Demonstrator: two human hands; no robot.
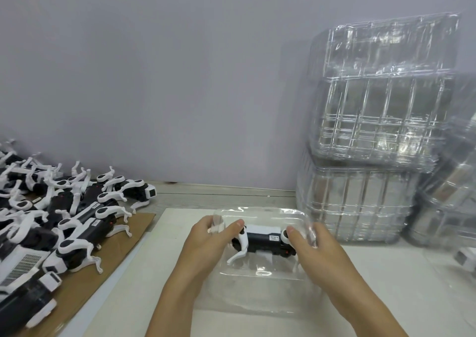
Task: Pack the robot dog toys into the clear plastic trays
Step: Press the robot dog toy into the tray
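A black-and-white robot dog toy (262,240) lies on its side inside a clear plastic tray (257,293) on the white table in front of me. My left hand (211,244) grips the tray's left end, with its thumb on the dog's white hip joint. At the other end my right hand (311,249) grips the tray's right edge, thumb pressed on the dog's round white joint. Several more robot dog toys (59,218) lie heaped at the left.
The heap of toys rests on a brown cardboard sheet (123,249) at the left. Tall stacks of empty clear trays (381,135) stand against the wall at the right, with more clear packaging (453,207) at the far right. A grey wall runs behind the table.
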